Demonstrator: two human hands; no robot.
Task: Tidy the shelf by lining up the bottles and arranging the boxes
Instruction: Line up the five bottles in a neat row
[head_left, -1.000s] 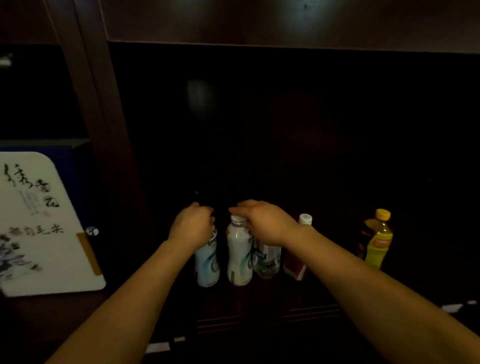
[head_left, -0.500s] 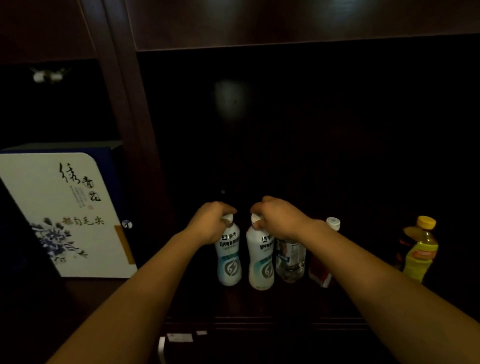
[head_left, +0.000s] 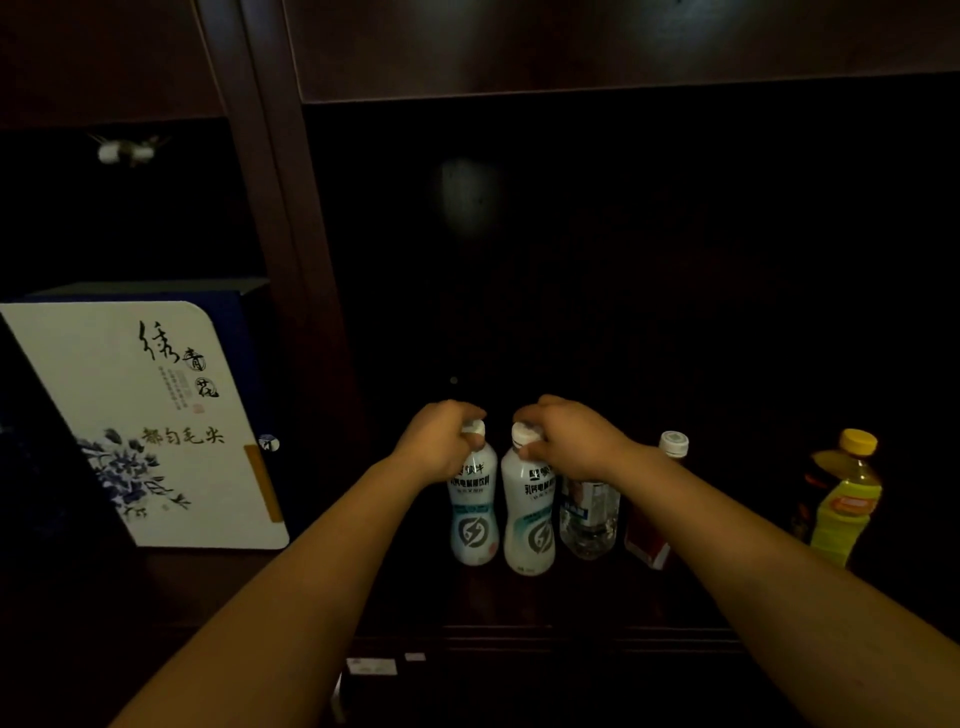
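Two white drink bottles stand side by side on the dark shelf. My left hand (head_left: 439, 441) grips the neck of the left white bottle (head_left: 472, 512). My right hand (head_left: 571, 441) grips the cap of the right white bottle (head_left: 530, 519). Just right of them stands a clear water bottle (head_left: 589, 519), its top hidden by my right wrist. A red-labelled bottle with a white cap (head_left: 670, 452) follows, partly behind my forearm. A yellow bottle (head_left: 844, 499) stands apart at the far right. A white box with blue flowers (head_left: 156, 431) leans in the left compartment.
A dark wooden upright (head_left: 291, 291) separates the box compartment from the bottle compartment. A dark blue box (head_left: 156, 291) stands behind the white one. The shelf's front edge (head_left: 519, 631) runs below the bottles. A gap lies between the red-labelled bottle and the yellow one.
The view has shifted, so the bottles and box sit further right in frame. Both hands stay on the two white bottles, whose caps show more between my fingers.
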